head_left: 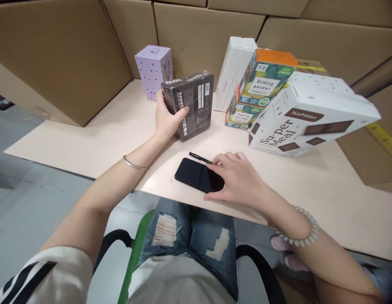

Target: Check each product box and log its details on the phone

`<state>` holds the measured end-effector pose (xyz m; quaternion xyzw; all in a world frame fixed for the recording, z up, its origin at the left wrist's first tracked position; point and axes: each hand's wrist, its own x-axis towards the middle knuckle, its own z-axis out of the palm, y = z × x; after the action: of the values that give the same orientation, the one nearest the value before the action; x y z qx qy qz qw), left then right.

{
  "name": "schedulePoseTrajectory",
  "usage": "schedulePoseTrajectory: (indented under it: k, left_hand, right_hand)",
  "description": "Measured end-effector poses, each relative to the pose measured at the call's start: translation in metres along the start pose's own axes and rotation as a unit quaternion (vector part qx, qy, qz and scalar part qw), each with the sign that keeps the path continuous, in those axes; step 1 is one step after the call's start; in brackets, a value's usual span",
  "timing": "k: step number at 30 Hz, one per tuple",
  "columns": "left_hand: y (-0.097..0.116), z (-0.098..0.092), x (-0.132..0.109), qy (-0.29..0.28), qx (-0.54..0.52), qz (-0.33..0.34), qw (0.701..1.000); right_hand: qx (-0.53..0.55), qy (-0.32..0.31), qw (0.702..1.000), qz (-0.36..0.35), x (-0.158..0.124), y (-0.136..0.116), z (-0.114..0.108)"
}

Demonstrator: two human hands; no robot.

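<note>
My left hand (169, 116) is closed around the left side of a black box (198, 107) with white print. The thumb lies across its printed face, and the box stands upright on the table. A black smartphone (194, 175) lies flat, its dark screen up, near the table's front edge. My right hand (238, 179) grips the phone's right end, with the thumb at the near edge and fingers at the far edge. Just behind the phone lies a black pen (200, 158), its right end close to my right fingertips; whether they touch cannot be made out.
A lilac box (154, 71) stands behind the black one. To the right are white boxes (232, 74), stacked Binking boxes (262, 86) with an orange top, and a tilted white Su-per Meal box (297, 118). Large cardboard boxes (196, 38) wall the table (97, 139) at back and left.
</note>
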<state>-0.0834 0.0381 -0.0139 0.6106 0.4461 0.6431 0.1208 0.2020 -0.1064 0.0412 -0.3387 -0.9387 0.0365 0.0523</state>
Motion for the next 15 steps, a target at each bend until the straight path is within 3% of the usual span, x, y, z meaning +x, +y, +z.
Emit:
schedulePoseTrajectory:
  k: [3,6,11,15]
  left_hand:
    - [0.004,0.000,0.000,-0.009,0.000,0.006,1.000]
    - [0.010,0.000,-0.002,-0.020,0.003,0.020,1.000]
    - [0.011,0.000,-0.002,-0.040,0.006,0.026,0.999]
    - [0.008,0.001,-0.002,-0.051,0.020,0.014,0.998]
  right_hand:
    - [0.033,0.005,0.999,0.006,0.002,0.000,0.002]
    - [0.049,0.053,0.997,-0.014,0.003,-0.004,0.006]
    - [0.004,0.172,0.984,-0.054,0.005,-0.003,0.012]
    - [0.016,0.339,0.939,-0.046,0.006,0.005,0.014]
